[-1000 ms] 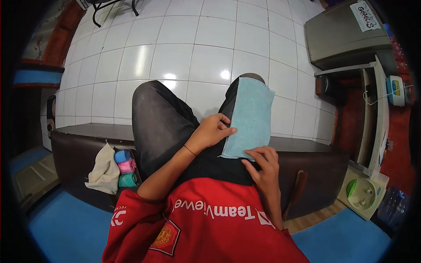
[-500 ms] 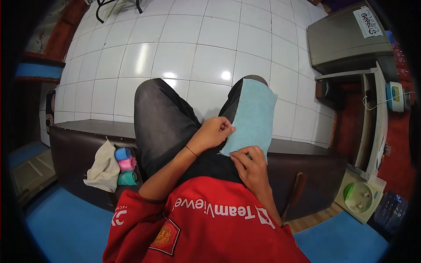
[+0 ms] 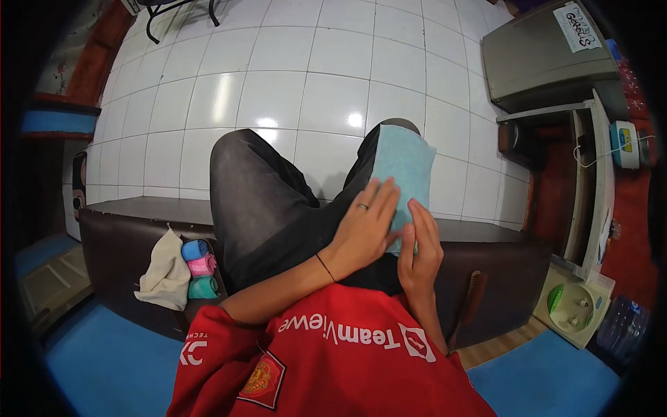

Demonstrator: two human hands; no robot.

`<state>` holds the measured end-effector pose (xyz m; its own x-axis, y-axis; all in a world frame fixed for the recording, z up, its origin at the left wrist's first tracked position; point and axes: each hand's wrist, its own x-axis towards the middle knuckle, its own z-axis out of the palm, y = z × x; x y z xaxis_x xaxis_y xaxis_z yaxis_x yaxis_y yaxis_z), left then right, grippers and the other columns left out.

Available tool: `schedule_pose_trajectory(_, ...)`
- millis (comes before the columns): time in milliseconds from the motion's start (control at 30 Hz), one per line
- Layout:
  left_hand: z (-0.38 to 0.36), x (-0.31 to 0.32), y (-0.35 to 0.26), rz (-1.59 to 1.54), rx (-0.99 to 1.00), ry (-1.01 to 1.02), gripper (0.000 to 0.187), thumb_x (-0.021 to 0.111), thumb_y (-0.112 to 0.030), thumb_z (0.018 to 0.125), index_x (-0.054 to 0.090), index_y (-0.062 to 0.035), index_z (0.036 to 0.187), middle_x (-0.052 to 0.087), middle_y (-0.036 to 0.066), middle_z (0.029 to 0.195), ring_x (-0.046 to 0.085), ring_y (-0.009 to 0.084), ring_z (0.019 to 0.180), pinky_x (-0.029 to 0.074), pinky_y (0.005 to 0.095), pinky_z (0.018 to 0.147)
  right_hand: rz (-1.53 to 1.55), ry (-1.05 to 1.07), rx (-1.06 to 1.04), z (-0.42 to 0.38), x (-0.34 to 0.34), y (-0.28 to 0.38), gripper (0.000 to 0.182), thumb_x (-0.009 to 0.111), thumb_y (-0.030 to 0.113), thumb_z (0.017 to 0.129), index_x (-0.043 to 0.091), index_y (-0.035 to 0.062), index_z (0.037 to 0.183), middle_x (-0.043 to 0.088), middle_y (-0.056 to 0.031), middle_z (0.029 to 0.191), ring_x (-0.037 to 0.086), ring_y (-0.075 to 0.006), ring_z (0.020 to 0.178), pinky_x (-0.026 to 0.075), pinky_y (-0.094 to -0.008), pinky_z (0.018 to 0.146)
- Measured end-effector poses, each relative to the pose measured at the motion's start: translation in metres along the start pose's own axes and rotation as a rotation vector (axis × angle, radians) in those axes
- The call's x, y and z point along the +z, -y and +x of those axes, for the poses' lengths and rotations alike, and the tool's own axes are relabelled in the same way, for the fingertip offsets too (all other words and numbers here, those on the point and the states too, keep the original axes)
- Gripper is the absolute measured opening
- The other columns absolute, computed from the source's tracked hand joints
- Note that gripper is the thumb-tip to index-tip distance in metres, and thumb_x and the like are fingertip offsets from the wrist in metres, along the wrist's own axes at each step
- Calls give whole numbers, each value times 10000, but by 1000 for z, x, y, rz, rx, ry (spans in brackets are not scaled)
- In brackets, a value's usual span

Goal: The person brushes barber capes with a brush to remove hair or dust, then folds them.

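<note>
A light blue cloth [image 3: 404, 156] lies spread over the thigh and knee on the right side of the view. My left hand [image 3: 365, 226] rests on its near left part with the fingers stretched out, a ring on one finger. Beside it, my right hand [image 3: 420, 254] touches the cloth's near right part, its fingers extended and the thumb apart. The cloth's near edge is partly hidden under both hands. On the dark seat to the left, three rolled cloths, blue [image 3: 195, 249], pink [image 3: 202, 265] and green [image 3: 203, 287], sit in a row beside a crumpled cream cloth [image 3: 165, 272].
The brown bench [image 3: 132, 229] runs under my legs, with a brown-handled brush [image 3: 472, 295] on its right part. A grey cabinet [image 3: 542, 59], an open shelf [image 3: 589, 187] and a water dispenser [image 3: 571, 306] stand at the right. Chair legs [image 3: 151, 31] show at the top left.
Both hands have gone from pinching the cloth's near edge to lying on it with fingers extended. My left hand has moved right onto the cloth. The view has shifted slightly.
</note>
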<state>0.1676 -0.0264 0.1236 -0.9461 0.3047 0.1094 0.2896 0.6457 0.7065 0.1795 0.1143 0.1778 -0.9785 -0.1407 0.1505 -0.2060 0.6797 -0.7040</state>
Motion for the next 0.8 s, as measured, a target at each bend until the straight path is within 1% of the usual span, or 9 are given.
schedule_pose_trajectory(67, -11, 15, -2, 18, 54, 217, 778, 591, -294, 904, 202, 45, 1487, 194, 288, 1537, 209, 459, 1422, 267, 536, 1121, -62, -6, 4, 8, 5, -11, 383, 517, 96, 970, 505, -110, 1292, 530, -279, 1314, 493, -420, 1247, 398, -433, 1036)
schedule_pose_trajectory(100, -11, 11, -2, 37, 38, 332, 808, 512, -421, 939, 165, 35, 1509, 85, 293, 1565, 100, 458, 1454, 184, 586, 1134, -46, 117, 136, 12, 7, -18, 539, 498, 228, 988, 393, -140, 1367, 404, -342, 1410, 374, -468, 1339, 327, -469, 1094)
schedule_pose_trajectory(233, -17, 12, -4, 48, 41, 334, 814, 488, -464, 947, 169, 35, 1506, 94, 319, 1550, 109, 477, 1445, 181, 600, 1126, -290, 182, 203, 34, 43, -64, 775, 548, 408, 941, 280, -127, 1434, 283, -386, 1460, 268, -500, 1385, 248, -509, 1130)
schedule_pose_trajectory(300, -19, 15, -1, 67, 13, 381, 805, 454, -501, 960, 165, 2, 1518, 69, 340, 1544, 96, 490, 1443, 171, 613, 1120, -424, 270, 389, 65, 52, -73, 1017, 572, 574, 870, 164, -154, 1452, 183, -427, 1474, 190, -517, 1406, 240, -502, 1133)
schedule_pose_trajectory(400, -14, 9, -5, 87, 38, 380, 785, 443, -510, 966, 170, -35, 1528, 55, 342, 1545, 91, 494, 1443, 164, 626, 1113, -390, 282, 550, 113, 68, -101, 1144, 595, 657, 803, 92, -114, 1484, 170, -403, 1494, 180, -482, 1425, 247, -536, 1123)
schedule_pose_trajectory(667, -8, 3, -4, 81, -4, 487, 782, 422, -535, 970, 129, -94, 1546, 24, 322, 1557, 72, 494, 1446, 166, 625, 1114, -457, 365, 567, 189, 89, -136, 1098, 483, 718, 835, 116, -73, 1502, 198, -342, 1521, 195, -452, 1430, 235, -572, 1117)
schedule_pose_trajectory(700, -4, -4, -10, 83, -3, 430, 715, 468, -516, 958, 280, -84, 1496, 107, 318, 1540, 155, 502, 1420, 221, 623, 1092, -367, 277, 555, 191, 90, -137, 1033, 450, 689, 871, 144, -72, 1498, 215, -348, 1511, 206, -455, 1425, 228, -558, 1126)
schedule_pose_trajectory(733, 3, -11, -12, 89, 4, 430, 715, 468, -516, 958, 280, -84, 1496, 107, 318, 1540, 155, 502, 1420, 221, 623, 1092, -277, 195, 544, 190, 91, -139, 969, 418, 660, 908, 172, -71, 1494, 233, -354, 1502, 217, -457, 1421, 221, -544, 1136)
schedule_pose_trajectory(800, 23, -21, -13, -74, -107, 392, 565, 527, -442, 952, 461, -53, 1356, 298, 318, 1460, 314, 491, 1346, 297, 578, 1063, -256, 80, 481, 173, 84, -137, 784, 364, 533, 991, 262, -83, 1466, 284, -355, 1480, 242, -455, 1413, 214, -484, 1157)
